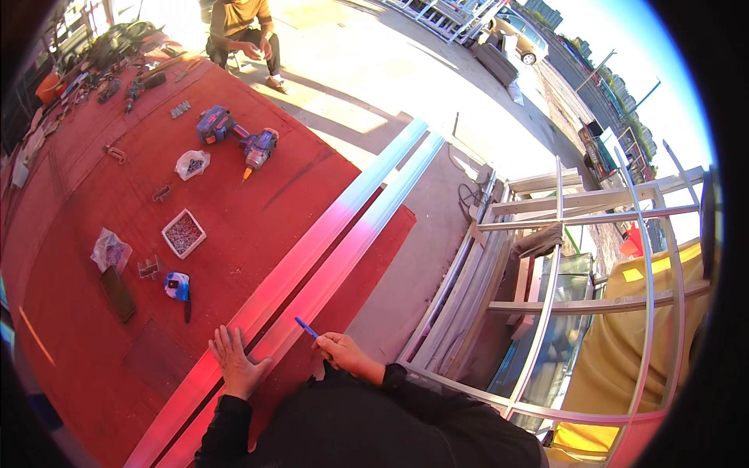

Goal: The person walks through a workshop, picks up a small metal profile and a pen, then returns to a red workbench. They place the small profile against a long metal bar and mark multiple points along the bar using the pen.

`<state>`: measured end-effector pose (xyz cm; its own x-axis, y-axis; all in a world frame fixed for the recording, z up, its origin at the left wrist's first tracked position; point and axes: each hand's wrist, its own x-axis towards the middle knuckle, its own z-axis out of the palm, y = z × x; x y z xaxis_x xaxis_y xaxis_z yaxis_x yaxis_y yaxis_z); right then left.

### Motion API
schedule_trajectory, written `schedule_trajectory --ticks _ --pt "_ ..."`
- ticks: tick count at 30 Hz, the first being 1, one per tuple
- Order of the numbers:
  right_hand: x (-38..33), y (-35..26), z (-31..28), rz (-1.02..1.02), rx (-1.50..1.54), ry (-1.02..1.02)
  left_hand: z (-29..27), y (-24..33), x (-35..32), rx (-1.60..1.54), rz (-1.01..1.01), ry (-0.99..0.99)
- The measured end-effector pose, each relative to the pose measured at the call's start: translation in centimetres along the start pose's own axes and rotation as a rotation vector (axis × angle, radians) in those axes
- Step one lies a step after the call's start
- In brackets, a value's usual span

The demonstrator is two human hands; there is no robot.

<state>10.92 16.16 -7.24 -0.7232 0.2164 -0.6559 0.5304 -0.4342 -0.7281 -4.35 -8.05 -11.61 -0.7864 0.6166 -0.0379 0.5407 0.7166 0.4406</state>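
Two long metal profiles lie side by side across the red table (296, 187), the left profile (312, 238) and the right profile (331, 277), with a narrow gap between them. Their far ends stick out past the table edge. My left hand (236, 360) rests with fingers spread across both profiles near their lower part. In my right hand (343, 352) is a blue pen (306, 327), gripped between the fingers. Its far tip is at the outer edge of the right profile; whether it touches I cannot tell.
Left of the profiles lie a tape measure (178, 287), a white box of small screws (184, 233), a cordless drill (258, 150), another power tool (216, 125) and small bags. A metal frame (558, 304) stands at the right. A seated person (242, 35) is beyond the table.
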Motion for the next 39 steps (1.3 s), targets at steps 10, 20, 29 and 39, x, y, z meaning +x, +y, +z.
schedule_trajectory --ticks 10,20,29,39 --pt "1.2 -1.7 -4.6 -0.005 0.078 -0.039 0.7 0.5 0.5 0.066 0.001 0.019" --pt "2.3 -2.0 -7.4 -0.014 0.141 -0.066 1.6 -0.2 0.4 0.116 0.027 0.039" --pt "4.0 -3.2 -6.8 0.037 0.109 -0.047 1.8 -0.3 0.2 0.111 -0.005 0.062" --pt "12.3 -9.4 -0.4 -0.264 -0.272 -0.140 1.2 -0.7 -7.9 0.015 -0.346 0.173"
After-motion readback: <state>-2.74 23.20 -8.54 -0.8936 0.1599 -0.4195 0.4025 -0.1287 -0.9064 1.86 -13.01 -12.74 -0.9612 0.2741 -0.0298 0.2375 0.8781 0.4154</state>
